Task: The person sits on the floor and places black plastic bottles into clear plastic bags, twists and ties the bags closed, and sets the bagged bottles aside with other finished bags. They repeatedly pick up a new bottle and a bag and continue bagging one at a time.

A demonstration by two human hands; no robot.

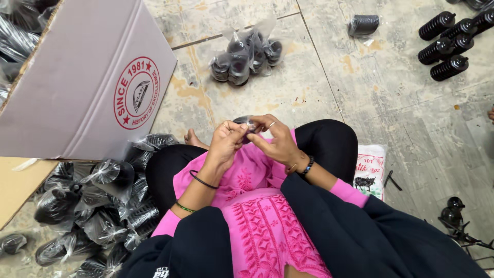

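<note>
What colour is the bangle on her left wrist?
Green: a thin bangle on the left forearm, below a black band. Head view shows it best.

A bright pink embroidered tunic [262,216] over black trousers [329,141]. Glossy black ribbed parts [445,38] lie on mottled grey-beige floor tiles [401,118], beside a grey carton [77,87] stamped with a red circular seal.

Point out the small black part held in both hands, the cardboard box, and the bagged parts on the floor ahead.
small black part [243,120], head view, top edge
cardboard box [77,87], head view, side panel
bagged parts [246,55], head view, middle bag
</note>
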